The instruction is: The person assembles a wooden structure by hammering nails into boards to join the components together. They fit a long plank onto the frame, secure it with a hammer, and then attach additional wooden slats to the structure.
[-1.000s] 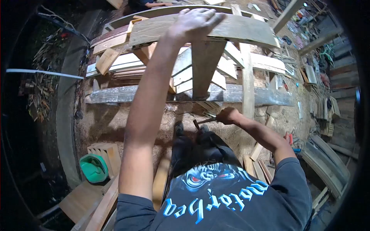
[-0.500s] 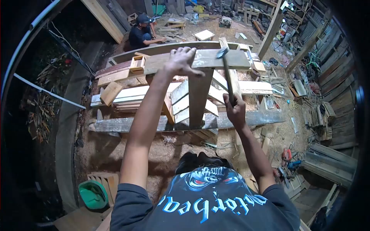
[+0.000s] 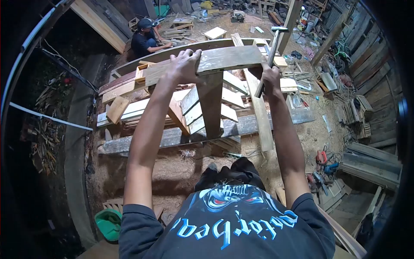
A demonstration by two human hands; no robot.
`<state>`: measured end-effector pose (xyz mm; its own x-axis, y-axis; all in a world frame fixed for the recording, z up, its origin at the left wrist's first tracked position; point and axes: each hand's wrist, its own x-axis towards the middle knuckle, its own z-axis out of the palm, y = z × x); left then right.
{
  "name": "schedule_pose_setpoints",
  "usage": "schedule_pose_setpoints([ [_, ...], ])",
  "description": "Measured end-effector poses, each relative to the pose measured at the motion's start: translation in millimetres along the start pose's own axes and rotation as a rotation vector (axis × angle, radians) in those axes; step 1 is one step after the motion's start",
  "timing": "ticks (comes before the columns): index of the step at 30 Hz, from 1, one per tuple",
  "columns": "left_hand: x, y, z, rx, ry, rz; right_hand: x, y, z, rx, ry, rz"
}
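My left hand (image 3: pixel 184 67) grips the top board (image 3: pixel 230 58) of a wooden assembly near its middle, fingers over the far edge. My right hand (image 3: pixel 271 80) is wrapped round the handle of a hammer (image 3: pixel 273 49), beside the right end of that board. The hammer stands nearly upright, head at the top. Beneath the top board a wide upright board (image 3: pixel 211 108) reaches down towards a long grey plank (image 3: pixel 164 140). Short whitish slats (image 3: pixel 192 110) slant out on both sides of the upright.
A co-worker (image 3: pixel 146 41) crouches at the back left. A loose board (image 3: pixel 260 118) slopes down at the right of the assembly. A green container (image 3: pixel 108 224) lies at the lower left. Power tools (image 3: pixel 331 167) lie at the right, near stacked boards (image 3: pixel 371 166).
The hammer has swung from over the top board to upright at its right. My right hand has risen to the board's end. My left hand now holds the board's edge.
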<state>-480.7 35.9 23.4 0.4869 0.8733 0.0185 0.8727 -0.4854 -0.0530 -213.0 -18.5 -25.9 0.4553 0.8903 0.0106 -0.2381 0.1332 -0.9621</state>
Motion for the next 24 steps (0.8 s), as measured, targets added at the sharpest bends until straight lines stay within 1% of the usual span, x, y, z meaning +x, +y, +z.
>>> schedule_pose_setpoints([
  [3, -7, 8, -10, -0.004, -0.04, 0.006, 4, 6, -14, 0.127, -0.014, 0.053],
  [4, -6, 7, -10, 0.006, 0.017, 0.013, 1, -7, -10, 0.166, -0.032, 0.054],
  [5, -8, 7, -8, 0.017, 0.062, 0.023, -7, -24, -12, 0.17, -0.015, 0.1],
  [6, -4, 13, -9, 0.032, 0.115, 0.039, 3, -23, -20, 0.292, -0.066, 0.075],
  [7, -11, 43, -45, 0.007, 0.001, -0.067, 19, -29, -31, 0.282, -0.07, 0.033],
  [8, -9, 52, -58, -0.033, 0.028, -0.019, 28, -37, -43, 0.271, -0.068, -0.004],
  [9, -6, 65, -65, -0.011, 0.107, 0.003, 24, -64, -55, 0.3, -0.084, 0.058],
  [10, 2, 79, -72, 0.014, 0.194, 0.034, 28, -80, -72, 0.353, -0.142, 0.006],
  [12, 23, 117, -91, 0.087, 0.233, 0.07, 33, -116, -110, 0.324, -0.113, 0.037],
  [13, 33, 140, -96, 0.094, 0.281, 0.084, 49, -122, -134, 0.342, -0.153, -0.014],
  [16, 54, 203, -118, 0.019, 0.16, 0.059, 78, -137, -192, 0.457, -0.245, -0.032],
  [19, 85, 247, -112, 0.019, 0.214, 0.101, 104, -153, -240, 0.446, -0.225, -0.022],
  [20, 96, 255, -101, -0.071, 0.268, 0.114, 111, -159, -253, 0.44, -0.215, -0.021],
  [24, 134, 295, -97, -0.118, 0.204, 0.158, 128, -186, -295, 0.296, -0.139, 0.019],
])
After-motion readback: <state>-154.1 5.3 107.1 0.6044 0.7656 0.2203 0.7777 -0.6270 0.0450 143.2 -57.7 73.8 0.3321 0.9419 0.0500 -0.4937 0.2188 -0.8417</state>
